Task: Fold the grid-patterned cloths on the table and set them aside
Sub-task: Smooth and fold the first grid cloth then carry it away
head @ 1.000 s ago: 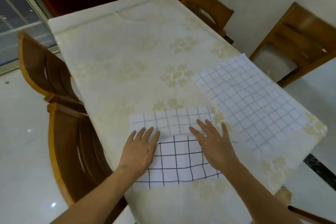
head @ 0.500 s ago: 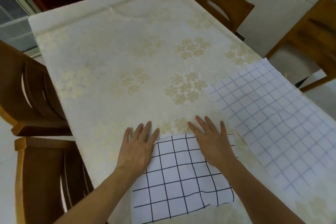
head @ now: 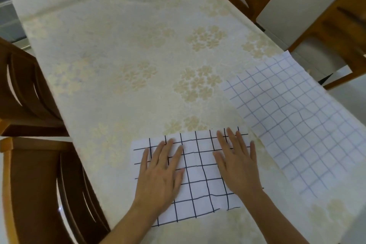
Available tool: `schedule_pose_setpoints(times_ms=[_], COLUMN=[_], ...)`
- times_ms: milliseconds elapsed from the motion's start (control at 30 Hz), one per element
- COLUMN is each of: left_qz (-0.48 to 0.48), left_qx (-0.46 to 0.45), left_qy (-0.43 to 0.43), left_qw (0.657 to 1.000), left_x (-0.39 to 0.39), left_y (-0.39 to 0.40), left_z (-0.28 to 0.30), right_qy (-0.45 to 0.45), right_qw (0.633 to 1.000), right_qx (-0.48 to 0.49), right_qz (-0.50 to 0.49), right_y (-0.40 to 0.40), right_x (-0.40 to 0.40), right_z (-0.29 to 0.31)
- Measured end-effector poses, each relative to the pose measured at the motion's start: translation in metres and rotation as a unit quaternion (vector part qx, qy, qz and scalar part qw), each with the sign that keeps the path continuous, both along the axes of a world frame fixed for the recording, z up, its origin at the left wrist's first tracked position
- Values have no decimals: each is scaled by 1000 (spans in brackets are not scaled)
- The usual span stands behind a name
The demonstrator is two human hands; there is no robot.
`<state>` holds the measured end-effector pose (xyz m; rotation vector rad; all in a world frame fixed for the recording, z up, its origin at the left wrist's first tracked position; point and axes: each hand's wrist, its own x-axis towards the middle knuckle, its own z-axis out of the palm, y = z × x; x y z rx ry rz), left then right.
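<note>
1. At six o'clock on the table [head: 122,49], the black-grid cloth [head: 200,180] is lying folded, both palms pressing it flat.
2. The left hand [head: 160,174] and right hand [head: 237,166] are resting with fingers spread open, gripping nothing.
3. At three o'clock, the blue-grid cloth [head: 293,125] is lying unfolded, overhanging the table edge.
4. Thin and limp, the fabric is probably sliding easily; pinching corners looks wisest.

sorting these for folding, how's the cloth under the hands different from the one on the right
The cloth under the hands has bold black lines and large squares; the cloth on the right has thin, pale blue lines and smaller squares. The first shows a smaller area and is pressed flat by the left hand and right hand; the second lies spread out, untouched. Both are white grid cloths on the table.
</note>
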<state>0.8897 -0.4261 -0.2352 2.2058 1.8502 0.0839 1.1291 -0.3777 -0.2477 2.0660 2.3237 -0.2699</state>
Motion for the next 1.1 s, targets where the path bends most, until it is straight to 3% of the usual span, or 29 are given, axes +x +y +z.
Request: schedule_pose_setpoints(times_ms=[133,500,700,867,1100], left_qz=[9,20,-22,-19,-39], left_qx=[-32,-28,-24,-46,-40], left_qy=[26,51,23,47,58], left_qw=[999,998,999,998,997], left_x=[-3,-27,0,2,-3], left_y=[-14,-22,-52,-71,-75], left_z=[-16,-26,-15,-25,-27], right_qy=[3,16,94,78,-12], right_qw=[999,1000,995,997,999], right_qx=[-26,-17,26,-23,-23], right_qz=[-32,-3,22,4,30], right_y=[-15,-3,-43,-67,-67], right_x=[9,3,-5,20,49], right_z=[-11,-24,2,-16,-22])
